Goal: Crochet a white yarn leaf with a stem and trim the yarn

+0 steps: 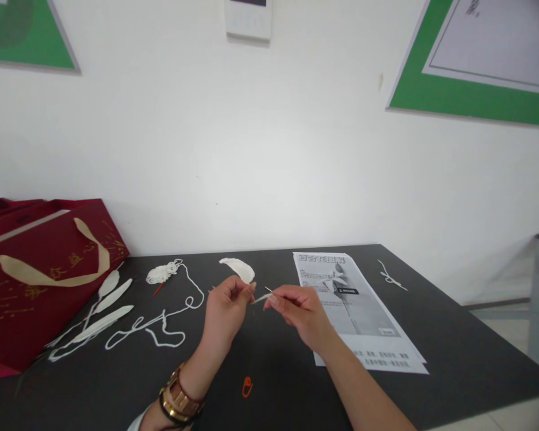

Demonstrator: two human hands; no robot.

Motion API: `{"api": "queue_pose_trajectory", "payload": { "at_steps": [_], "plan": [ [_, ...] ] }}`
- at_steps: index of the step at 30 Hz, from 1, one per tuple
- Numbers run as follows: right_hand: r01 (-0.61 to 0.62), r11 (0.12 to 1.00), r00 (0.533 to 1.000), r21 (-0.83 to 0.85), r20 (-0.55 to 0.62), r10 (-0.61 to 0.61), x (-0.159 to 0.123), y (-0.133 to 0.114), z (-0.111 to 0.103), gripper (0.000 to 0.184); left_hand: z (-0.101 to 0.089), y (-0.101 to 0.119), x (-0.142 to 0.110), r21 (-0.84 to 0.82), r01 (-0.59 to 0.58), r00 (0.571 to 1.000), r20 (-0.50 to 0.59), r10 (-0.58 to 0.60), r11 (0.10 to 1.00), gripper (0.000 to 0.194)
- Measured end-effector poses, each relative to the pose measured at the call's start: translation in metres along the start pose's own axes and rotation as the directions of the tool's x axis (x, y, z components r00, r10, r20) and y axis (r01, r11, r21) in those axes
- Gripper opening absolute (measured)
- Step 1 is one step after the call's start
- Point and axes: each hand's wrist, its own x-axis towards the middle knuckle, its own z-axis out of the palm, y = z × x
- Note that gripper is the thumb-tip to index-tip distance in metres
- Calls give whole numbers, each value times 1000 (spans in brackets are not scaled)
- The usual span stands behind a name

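Over the middle of the table, my left hand (pixel 228 304) pinches one end of a short stretch of white yarn (pixel 261 298). My right hand (pixel 300 311) is closed on the other end, and a thin pale needle-like tip (pixel 268 289) sticks out from its fingers toward the left. A white crocheted petal (pixel 239 271) lies just behind my left hand; my fingers may hide its near edge, and I cannot tell whether the yarn joins it. An orange stitch marker (pixel 247 387) rests on the table below my hands.
On the left stand a red gift bag (pixel 49 269), several white crocheted petals (pixel 103 323) with tails, and a ball of white yarn (pixel 162 272) with a trailing strand. Printed sheets (pixel 363 323) lie to the right, then a white yarn scrap (pixel 390 276). The black table (pixel 435 341) meets a white wall.
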Motion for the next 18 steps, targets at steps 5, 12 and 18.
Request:
{"api": "queue_pose_trajectory", "payload": {
  "at_steps": [5, 12, 18],
  "plan": [
    [112, 992, 944, -62, 317, -87, -12, -9, 29, 31, 2, -5, 2, 92, -25, 995, -95, 34, 995, 23],
    [158, 970, 935, -182, 345, -87, -10, 5, 42, 22, 4, 4, 0, -321, 125, 992, 66, -109, 939, 21],
    [115, 949, 952, -293, 306, -20, -3, 32, 43, 20, 0, 6, -1, -658, 312, 947, 160, -278, 686, 14]
  ]
}}
